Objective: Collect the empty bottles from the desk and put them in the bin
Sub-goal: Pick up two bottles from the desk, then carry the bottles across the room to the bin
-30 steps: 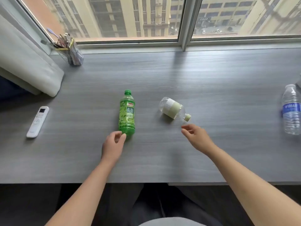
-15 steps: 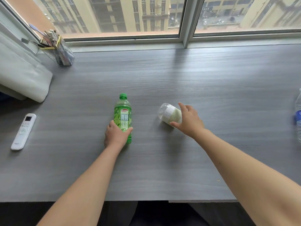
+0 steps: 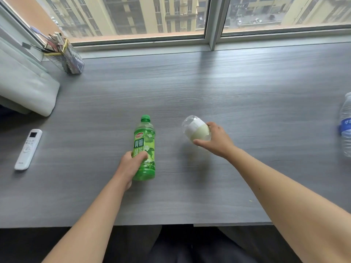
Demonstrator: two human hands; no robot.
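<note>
Lying mid-desk (image 3: 209, 88) with bare surface all around, the green bottle (image 3: 144, 141) was grasped by the left hand (image 3: 131, 165) and the clear bottle (image 3: 195, 129) by the right hand (image 3: 218, 142), well clear of every edge.

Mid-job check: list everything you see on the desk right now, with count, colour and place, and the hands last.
green bottle: 1, green, desk centre, standing
pale bottle: 1, clear with white label, right of centre, tilted
water bottle: 1, clear with blue label, right edge, partly cut off
remote: 1, white, left side
pen holder: 1, clear, far left by window
cushion: 1, pale, left edge
desk: 1, grey
left hand: 1, gripping green bottle
right hand: 1, gripping pale bottle
</note>
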